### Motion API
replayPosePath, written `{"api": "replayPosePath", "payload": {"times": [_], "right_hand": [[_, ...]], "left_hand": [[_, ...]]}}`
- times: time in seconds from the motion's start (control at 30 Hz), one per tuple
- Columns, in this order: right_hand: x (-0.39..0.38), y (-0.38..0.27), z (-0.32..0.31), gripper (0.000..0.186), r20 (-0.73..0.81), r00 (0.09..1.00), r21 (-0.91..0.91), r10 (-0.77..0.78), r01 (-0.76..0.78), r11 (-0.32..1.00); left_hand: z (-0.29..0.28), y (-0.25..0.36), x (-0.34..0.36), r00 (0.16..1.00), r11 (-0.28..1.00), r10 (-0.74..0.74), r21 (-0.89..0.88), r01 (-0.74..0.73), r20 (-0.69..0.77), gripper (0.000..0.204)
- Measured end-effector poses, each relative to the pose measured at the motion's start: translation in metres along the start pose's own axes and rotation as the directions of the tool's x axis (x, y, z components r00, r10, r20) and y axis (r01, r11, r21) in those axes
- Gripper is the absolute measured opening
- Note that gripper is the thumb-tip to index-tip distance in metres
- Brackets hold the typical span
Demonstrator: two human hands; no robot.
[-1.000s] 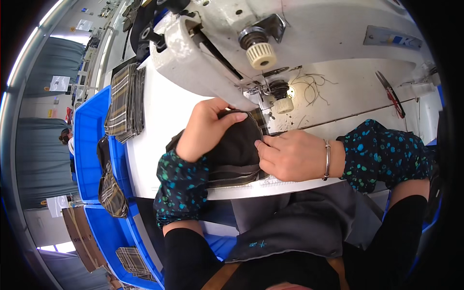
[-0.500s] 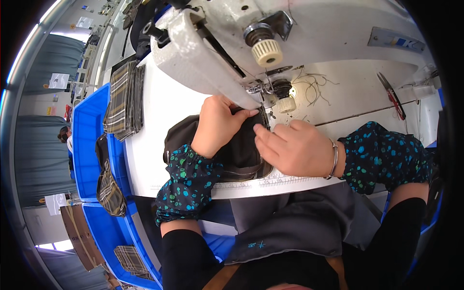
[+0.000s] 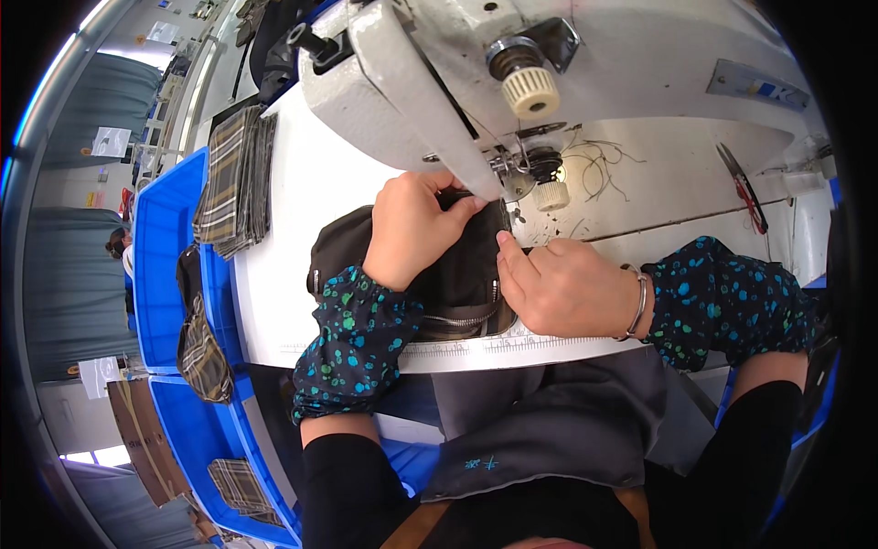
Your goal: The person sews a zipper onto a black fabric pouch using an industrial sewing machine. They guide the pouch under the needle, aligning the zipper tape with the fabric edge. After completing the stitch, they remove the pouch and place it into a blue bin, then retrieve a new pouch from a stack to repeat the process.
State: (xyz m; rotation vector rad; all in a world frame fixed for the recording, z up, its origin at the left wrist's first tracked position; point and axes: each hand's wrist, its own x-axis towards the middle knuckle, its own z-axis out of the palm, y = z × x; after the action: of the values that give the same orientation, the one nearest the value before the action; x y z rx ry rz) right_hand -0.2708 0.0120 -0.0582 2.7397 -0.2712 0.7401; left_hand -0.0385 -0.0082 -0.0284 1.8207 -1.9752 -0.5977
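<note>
Two hands work on a dark bag (image 3: 453,265) that lies on the white table (image 3: 297,183), its upper edge beside the needle area of the sewing machine (image 3: 631,73). Thumb on top, the left hand (image 3: 410,224) grips that edge, its other fingers partly hidden. The right hand (image 3: 576,288) has its fingers curled, one fingertip at the bag's right edge; whether they pinch it, I cannot tell. A zipper (image 3: 462,320) runs along the bag's near side. Scissors (image 3: 745,188) lie to the right, plaid cloth pieces (image 3: 233,183) stacked at left.
</note>
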Motion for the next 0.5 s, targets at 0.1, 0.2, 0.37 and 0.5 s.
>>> {"api": "replayPosePath", "payload": {"times": [0.1,0.2,0.37,0.5], "right_hand": [[0.001,0.0,-0.001,0.026,-0.007,1.0,0.003,0.002,-0.002,1.0],[0.001,-0.001,-0.001,0.025,-0.006,1.0,0.019,0.023,-0.023,1.0],[0.0,-0.002,0.0,0.022,-0.005,0.998,0.052,0.063,-0.063,0.997],[0.0,-0.003,0.0,0.022,0.012,0.998,0.057,0.067,-0.068,0.996]], "left_hand": [[0.003,-0.007,0.003,1.0,1.0,0.005,-0.002,-0.005,-0.028,0.023],[0.005,-0.009,0.004,0.999,1.0,0.012,0.01,-0.012,-0.049,0.023],[0.0,0.006,0.003,0.999,0.996,-0.053,0.077,0.053,-0.005,0.026],[0.001,0.004,0.001,0.999,0.997,-0.041,0.07,0.043,-0.03,0.027]]}}
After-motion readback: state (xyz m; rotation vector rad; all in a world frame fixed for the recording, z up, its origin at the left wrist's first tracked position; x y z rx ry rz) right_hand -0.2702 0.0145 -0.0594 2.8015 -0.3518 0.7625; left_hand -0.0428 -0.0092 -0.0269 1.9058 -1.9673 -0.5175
